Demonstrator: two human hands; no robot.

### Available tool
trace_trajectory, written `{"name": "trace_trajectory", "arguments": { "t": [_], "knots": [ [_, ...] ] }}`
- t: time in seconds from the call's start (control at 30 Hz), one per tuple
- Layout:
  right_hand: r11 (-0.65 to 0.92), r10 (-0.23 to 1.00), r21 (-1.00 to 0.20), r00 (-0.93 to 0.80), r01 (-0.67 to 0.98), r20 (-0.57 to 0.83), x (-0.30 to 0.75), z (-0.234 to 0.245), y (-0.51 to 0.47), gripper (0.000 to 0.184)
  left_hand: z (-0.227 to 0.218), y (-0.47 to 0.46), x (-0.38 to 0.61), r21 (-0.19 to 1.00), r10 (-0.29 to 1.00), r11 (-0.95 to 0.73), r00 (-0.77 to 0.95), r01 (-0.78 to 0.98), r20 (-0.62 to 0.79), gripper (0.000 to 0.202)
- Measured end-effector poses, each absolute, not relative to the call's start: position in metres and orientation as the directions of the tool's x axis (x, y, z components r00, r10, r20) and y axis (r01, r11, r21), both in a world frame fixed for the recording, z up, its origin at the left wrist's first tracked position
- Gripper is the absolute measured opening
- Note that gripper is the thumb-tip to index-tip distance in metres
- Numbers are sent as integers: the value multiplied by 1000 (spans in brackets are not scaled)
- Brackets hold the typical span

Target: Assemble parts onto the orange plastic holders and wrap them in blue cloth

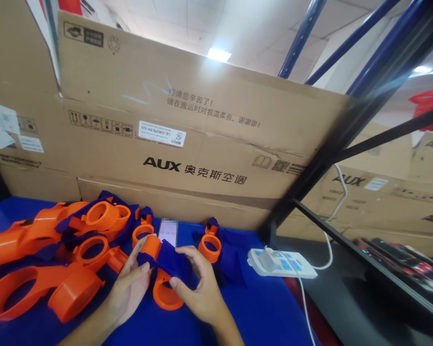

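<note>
Both of my hands hold one piece made of an orange plastic ring part point(152, 246) and a dark blue flap point(173, 261), raised over the blue table. My left hand point(133, 283) closes around the orange end, with the thumb pressed on its lower edge. On the right side of the flap, my right hand point(200, 283) pinches it between thumb and fingers. Just below hangs or lies an orange ring point(167, 294); whether it joins the held piece I cannot tell. Beyond my fingers is a phone point(168, 231) with a lit screen.
Several orange plastic rings with dark blue pieces point(103, 216) are heaped at left. Another orange ring point(210, 248) with blue material stands right. A white power strip point(281, 263) with cables lies near the table's right edge. A large cardboard box point(202, 144) walls off the back.
</note>
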State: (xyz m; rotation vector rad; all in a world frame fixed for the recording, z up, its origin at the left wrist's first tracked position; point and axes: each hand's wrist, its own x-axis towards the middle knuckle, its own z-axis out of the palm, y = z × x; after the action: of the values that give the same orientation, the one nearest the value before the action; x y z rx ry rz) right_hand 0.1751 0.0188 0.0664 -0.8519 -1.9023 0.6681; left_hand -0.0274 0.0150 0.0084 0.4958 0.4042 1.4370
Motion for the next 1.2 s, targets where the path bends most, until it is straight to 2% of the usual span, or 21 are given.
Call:
{"name": "trace_trajectory", "arguments": {
  "t": [0.13, 0.3, 0.4, 0.7, 1.0, 1.1, 1.2],
  "knots": [
    [747, 663, -548, -372, 376, 649, 173, 66, 17, 57, 11, 17, -27, 576, 991, 36, 103, -817, 84, 69],
    [804, 562, -312, -475, 506, 678, 169, 55, 12, 54, 22, 17, -29, 642, 994, -33, 39, -766, 98, 49],
    [811, 531, -239, -498, 534, 686, 168, 49, 10, 57, 27, 17, -30, 669, 997, -44, 14, -742, 81, 39],
    [806, 565, -332, -469, 490, 679, 166, 56, 12, 61, 30, 18, -28, 640, 999, -29, -12, -768, 31, 37],
    [790, 588, -355, -452, 500, 671, 166, 54, 11, 59, 29, 18, -31, 662, 998, -23, 16, -749, 53, 40],
    [746, 649, -472, -355, 469, 673, 169, 56, 13, 56, 20, 19, -32, 652, 997, -16, 33, -758, 63, 49],
    [667, 740, -624, -266, 407, 618, 173, 60, 18, 44, 13, 19, -31, 684, 998, -29, 18, -729, 61, 52]
  ]
}}
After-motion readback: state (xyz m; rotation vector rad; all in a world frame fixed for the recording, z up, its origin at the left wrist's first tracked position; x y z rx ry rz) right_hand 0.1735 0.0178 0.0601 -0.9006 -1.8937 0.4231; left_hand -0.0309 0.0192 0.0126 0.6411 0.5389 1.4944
